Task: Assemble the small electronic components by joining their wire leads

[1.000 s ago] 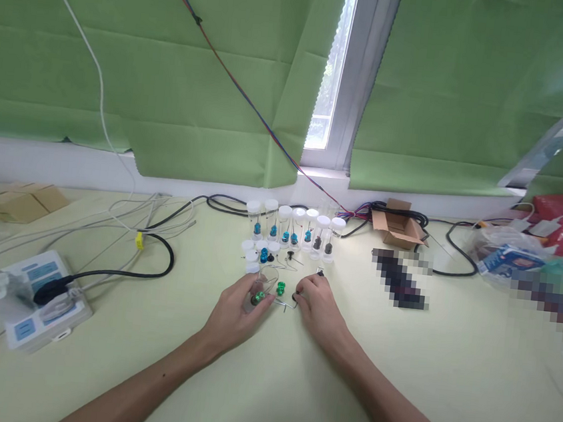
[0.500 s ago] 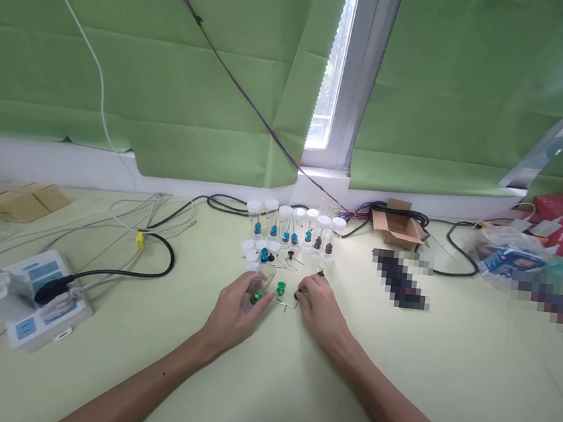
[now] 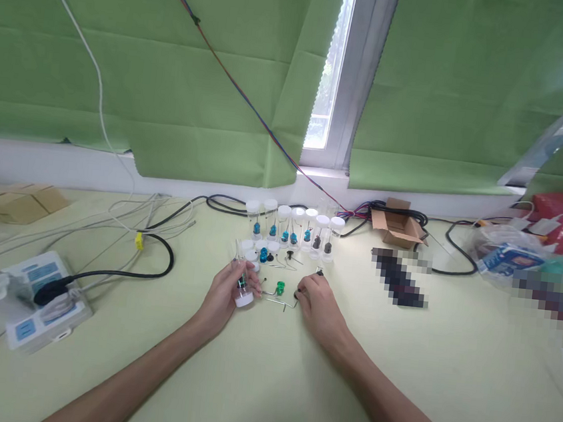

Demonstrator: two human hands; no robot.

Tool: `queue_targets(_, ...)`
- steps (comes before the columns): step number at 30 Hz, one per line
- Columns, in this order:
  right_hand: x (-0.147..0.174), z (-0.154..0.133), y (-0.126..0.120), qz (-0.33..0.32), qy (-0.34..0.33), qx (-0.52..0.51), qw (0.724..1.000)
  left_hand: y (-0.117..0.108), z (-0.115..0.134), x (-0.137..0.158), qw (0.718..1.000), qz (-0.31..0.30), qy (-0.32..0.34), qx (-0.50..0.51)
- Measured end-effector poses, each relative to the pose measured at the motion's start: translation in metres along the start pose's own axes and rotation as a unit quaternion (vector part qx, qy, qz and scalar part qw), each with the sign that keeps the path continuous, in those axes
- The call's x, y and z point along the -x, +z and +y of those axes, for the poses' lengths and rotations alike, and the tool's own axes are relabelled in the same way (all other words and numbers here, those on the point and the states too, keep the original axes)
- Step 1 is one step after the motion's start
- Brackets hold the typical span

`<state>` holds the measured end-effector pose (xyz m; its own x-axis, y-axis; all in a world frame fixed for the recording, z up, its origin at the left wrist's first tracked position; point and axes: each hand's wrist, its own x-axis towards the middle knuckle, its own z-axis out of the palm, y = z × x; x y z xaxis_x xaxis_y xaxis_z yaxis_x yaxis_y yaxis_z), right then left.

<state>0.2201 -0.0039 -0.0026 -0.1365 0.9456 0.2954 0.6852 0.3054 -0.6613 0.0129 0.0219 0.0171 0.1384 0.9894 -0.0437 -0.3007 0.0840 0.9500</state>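
Note:
My left hand (image 3: pixel 225 292) is wrapped round a clear plastic tube (image 3: pixel 238 253). The tube leans to the left with a white cap at its lower end, and a green piece shows inside it. My right hand (image 3: pixel 319 305) rests on the table, its fingers closed on a small black knob (image 3: pixel 297 294) with a bent metal wire. Between the hands lie a loose green spool-like piece (image 3: pixel 280 288) and thin metal wires (image 3: pixel 277 301). Behind them are a blue piece (image 3: pixel 263 255), a black piece (image 3: pixel 289 255) and several white caps (image 3: pixel 272 247).
A row of capped clear tubes (image 3: pixel 308 227) with blue or dark pieces stands at the back. An open cardboard box (image 3: pixel 396 226) is behind on the right. At left are a power strip (image 3: pixel 45 300) and tangled cables (image 3: pixel 154 275); a plastic bag (image 3: pixel 503 254) lies at right.
My left hand has drawn back a little to the left and turned the tube, so its white cap now points down toward me. The right hand stays in place.

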Motion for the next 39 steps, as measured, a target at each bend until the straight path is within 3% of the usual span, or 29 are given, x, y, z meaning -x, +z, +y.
queue_targets(20, 0.006, -0.001, 0.0, -0.022, -0.041, -0.008, 0.999, 0.008, -0.005, 0.006, 0.99, -0.028, 0.048, -0.133)
queue_targets(34, 0.005, -0.004, 0.004, -0.051, -0.044, 0.089, 0.994, 0.008, -0.009, 0.006, 0.981, -0.033, 0.067, -0.182)
queue_targets(39, 0.004, -0.006, 0.005, -0.058, -0.076, 0.161, 0.982, 0.004, -0.013, 0.005, 0.974, -0.048, 0.078, -0.207)
